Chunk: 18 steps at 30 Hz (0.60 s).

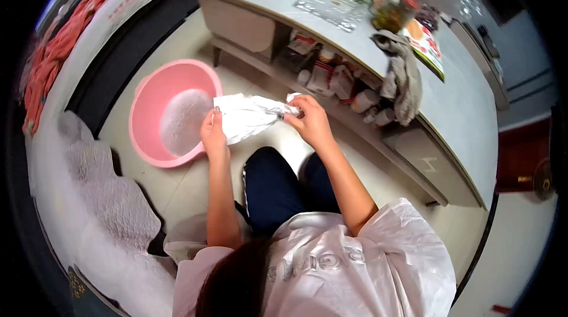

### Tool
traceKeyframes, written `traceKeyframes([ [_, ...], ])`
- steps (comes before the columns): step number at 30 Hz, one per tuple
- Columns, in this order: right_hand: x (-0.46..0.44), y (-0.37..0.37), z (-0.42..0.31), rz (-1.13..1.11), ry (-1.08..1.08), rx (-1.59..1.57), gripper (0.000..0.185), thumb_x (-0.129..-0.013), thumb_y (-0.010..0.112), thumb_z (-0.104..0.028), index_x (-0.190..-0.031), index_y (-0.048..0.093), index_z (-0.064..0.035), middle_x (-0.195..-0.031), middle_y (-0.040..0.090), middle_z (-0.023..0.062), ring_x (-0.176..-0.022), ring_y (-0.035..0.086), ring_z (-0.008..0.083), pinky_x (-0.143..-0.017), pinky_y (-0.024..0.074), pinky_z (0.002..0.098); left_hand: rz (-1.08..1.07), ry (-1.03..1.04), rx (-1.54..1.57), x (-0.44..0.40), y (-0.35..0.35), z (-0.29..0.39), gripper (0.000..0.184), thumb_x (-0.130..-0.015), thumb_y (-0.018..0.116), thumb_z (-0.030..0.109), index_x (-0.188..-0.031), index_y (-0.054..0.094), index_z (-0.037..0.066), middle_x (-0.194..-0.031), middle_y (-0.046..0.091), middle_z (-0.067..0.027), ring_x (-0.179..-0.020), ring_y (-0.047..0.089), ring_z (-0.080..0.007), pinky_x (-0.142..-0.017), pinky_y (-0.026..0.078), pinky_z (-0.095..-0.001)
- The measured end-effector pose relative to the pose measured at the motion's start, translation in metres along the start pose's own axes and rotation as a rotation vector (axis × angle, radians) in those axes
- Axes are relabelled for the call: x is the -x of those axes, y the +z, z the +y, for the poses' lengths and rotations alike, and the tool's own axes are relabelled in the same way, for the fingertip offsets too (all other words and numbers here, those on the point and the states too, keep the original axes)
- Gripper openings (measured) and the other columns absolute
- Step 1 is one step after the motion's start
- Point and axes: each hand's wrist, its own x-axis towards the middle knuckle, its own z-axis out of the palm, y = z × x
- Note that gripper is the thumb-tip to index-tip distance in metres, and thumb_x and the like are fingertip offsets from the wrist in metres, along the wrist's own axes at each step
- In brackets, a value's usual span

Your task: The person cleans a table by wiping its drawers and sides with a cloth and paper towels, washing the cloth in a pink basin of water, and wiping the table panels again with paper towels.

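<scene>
A white cloth (248, 117) is stretched between my two hands, above my knees. My left hand (214, 133) grips its left edge, beside the rim of a pink basin (142, 116). On the other side, my right hand (309, 118) pinches the cloth's gathered right end. Whitish, sudsy water (188, 121) lies in the basin, which stands on the tiled floor. The cloth is creased, and its exact kind cannot be made out.
A long low table (455, 121) runs along the right, with jars, packets and a grey towel (402, 77) hanging over its edge. Boxes and bottles (337, 80) fill its lower shelf. A sofa with a quilted cover (112, 198) borders the left side.
</scene>
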Motion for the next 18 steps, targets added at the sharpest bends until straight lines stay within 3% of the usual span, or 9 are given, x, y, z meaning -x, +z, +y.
traceKeyframes([
  [1,0.005,-0.013,0.006,0.029,-0.081,0.043,0.023,-0.071,0.063,-0.017,-0.087,0.060,-0.0014,-0.090,0.056,0.0138,-0.072,0.057,0.0295,-0.067,0.0462,0.0352,-0.078,-0.040,-0.029,-0.003,0.007,0.006,0.025,-0.086,0.053,0.016,-0.101,0.054,-0.004,-0.090,0.058,-0.0049,-0.078,0.052,-0.0093,-0.070,0.041,-0.0212],
  [5,0.027,-0.087,0.004,-0.051,0.106,0.235,0.025,-0.064,0.065,-0.015,-0.082,0.059,-0.0002,-0.076,0.057,0.0130,-0.069,0.056,0.0299,-0.063,0.0449,0.0363,-0.279,-0.111,-0.053,-0.004,0.046,0.010,0.024,-0.087,0.051,0.017,-0.097,0.055,-0.004,-0.088,0.058,-0.0045,-0.077,0.054,-0.0093,-0.069,0.042,-0.0207],
  [6,0.031,-0.107,0.005,-0.040,0.100,0.199,0.021,-0.065,0.065,-0.016,-0.077,0.058,0.0005,-0.066,0.055,0.0103,-0.059,0.053,0.0231,-0.055,0.0423,0.0319,-0.325,-0.129,-0.027,-0.002,0.061,0.016,0.024,-0.087,0.050,0.017,-0.097,0.055,-0.004,-0.088,0.059,-0.0048,-0.077,0.054,-0.0096,-0.069,0.043,-0.0210],
  [8,0.041,-0.151,0.008,-0.102,0.278,-0.058,0.019,-0.067,0.064,-0.016,-0.073,0.056,0.0007,-0.058,0.049,0.0046,-0.054,0.046,0.0122,-0.051,0.0376,0.0262,-0.380,-0.149,-0.010,0.015,0.103,0.028,0.024,-0.088,0.049,0.018,-0.097,0.054,-0.004,-0.088,0.059,-0.0058,-0.078,0.055,-0.0105,-0.071,0.044,-0.0223],
  [10,0.050,-0.197,0.013,0.015,0.310,-0.163,0.017,-0.069,0.063,-0.016,-0.070,0.055,-0.0010,-0.057,0.045,-0.0015,-0.056,0.040,0.0064,-0.049,0.0344,0.0226,-0.451,-0.161,-0.012,0.024,0.147,0.029,0.025,-0.088,0.049,0.018,-0.098,0.054,-0.004,-0.088,0.059,-0.0060,-0.078,0.055,-0.0107,-0.072,0.044,-0.0228],
  [13,0.062,-0.267,0.022,0.262,0.316,-0.239,0.014,-0.071,0.062,-0.016,-0.071,0.057,-0.0029,-0.060,0.047,-0.0039,-0.055,0.040,0.0053,-0.048,0.0334,0.0221,-0.653,-0.020,0.001,0.039,0.225,0.016,0.025,-0.086,0.049,0.012,-0.106,0.050,-0.004,-0.093,0.058,-0.0078,-0.082,0.054,-0.0104,-0.074,0.043,-0.0221],
  [16,0.077,-0.333,0.031,0.537,0.265,-0.275,0.013,-0.074,0.059,-0.016,-0.071,0.057,-0.0036,-0.060,0.047,-0.0048,-0.052,0.038,0.0027,-0.046,0.0305,0.0209,-0.857,0.003,-0.040,0.061,0.307,0.022,0.035,-0.080,0.055,0.001,-0.114,0.045,0.001,-0.083,0.060,-0.0070,-0.071,0.054,-0.0075,-0.061,0.042,-0.0187],
  [17,0.082,-0.350,0.040,0.606,0.317,-0.221,0.013,-0.075,0.059,-0.016,-0.071,0.057,-0.0039,-0.058,0.046,-0.0053,-0.051,0.037,0.0022,-0.045,0.0292,0.0210,-0.939,0.101,-0.181,0.062,0.328,0.019,0.037,-0.080,0.055,0.002,-0.116,0.044,0.002,-0.079,0.059,-0.0049,-0.071,0.053,-0.0050,-0.058,0.040,-0.0173],
  [18,0.087,-0.367,0.048,0.673,0.368,-0.165,0.013,-0.075,0.059,-0.016,-0.071,0.057,-0.0042,-0.056,0.045,-0.0058,-0.049,0.035,0.0018,-0.044,0.0280,0.0211,-0.954,0.217,-0.296,0.068,0.349,0.010,0.043,-0.081,0.056,0.010,-0.120,0.041,0.004,-0.088,0.059,-0.0077,-0.079,0.056,-0.0117,-0.069,0.044,-0.0242],
])
